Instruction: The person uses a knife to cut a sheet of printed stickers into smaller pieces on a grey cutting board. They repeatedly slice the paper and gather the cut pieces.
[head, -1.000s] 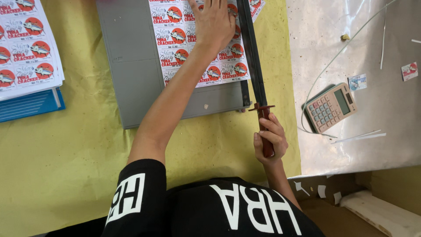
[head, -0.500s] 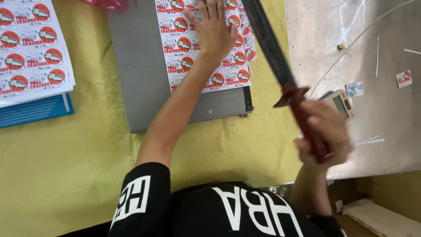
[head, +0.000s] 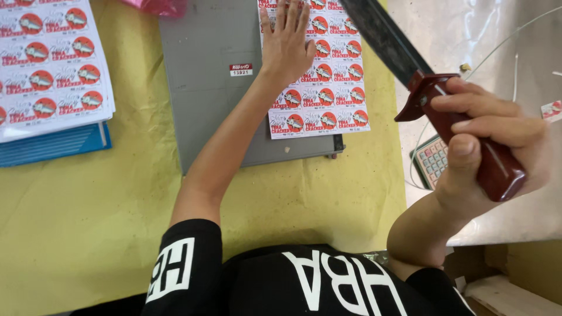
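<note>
Yellow cloth [head: 88,205] covers the worktop on the left & centre; a shiny metal sheet surface [head: 503,35] sits to the right. On the cloth lies a grey flat paper-cutter board [head: 205,99] w/ a small white-and-red label stuck near its middle.

Left hand [head: 287,44] is flat on a white sheet of round red fish stickers [head: 328,99], fingers spread & open, pressing the sheet onto the board's right part; the sheet's right edge overhangs the board edge onto the cloth.

Right hand [head: 486,140] is closed tight around the dark red wooden handle [head: 468,140] of the cutter's long dark blade arm [head: 383,35]. The arm is lifted up off the board, angled toward the top of view, above the sheet's right side.

Partly hidden under the right hand & handle: a beige calculator w/ coloured keys [head: 433,161] on the metal surface, thin white paper strips near it.

Far left: a stack of more sticker sheets [head: 52,70] resting on a blue folder [head: 52,146], well apart from the board.
</note>
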